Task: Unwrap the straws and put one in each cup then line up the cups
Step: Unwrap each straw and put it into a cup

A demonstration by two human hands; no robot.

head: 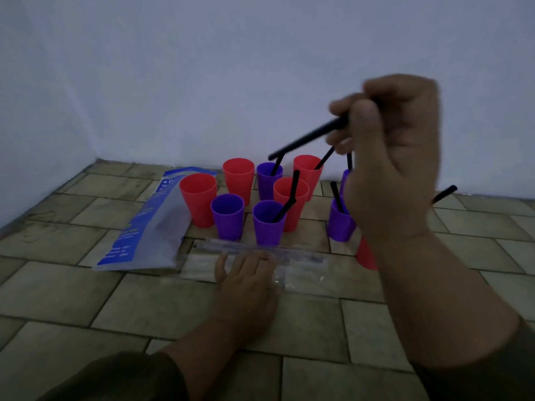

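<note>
Two hands in view. Left hand (246,277) flat, palm down, pressing clear wrappers (301,257) on tiled floor (86,290). Right hand (393,157) raised, pinching black straw (307,138), free end slanting down-left above cup cluster (238,180). Front purple cup (267,227), just beyond wrappers, holds straw; likewise red cup (289,195) behind it and right purple cup (340,224). Blue-white bag (139,227) lies left of cluster. Pale wall (231,68) behind.

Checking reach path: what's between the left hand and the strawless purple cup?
Head view: clear straw wrappers lie between left hand and strawless purple cup.
</note>
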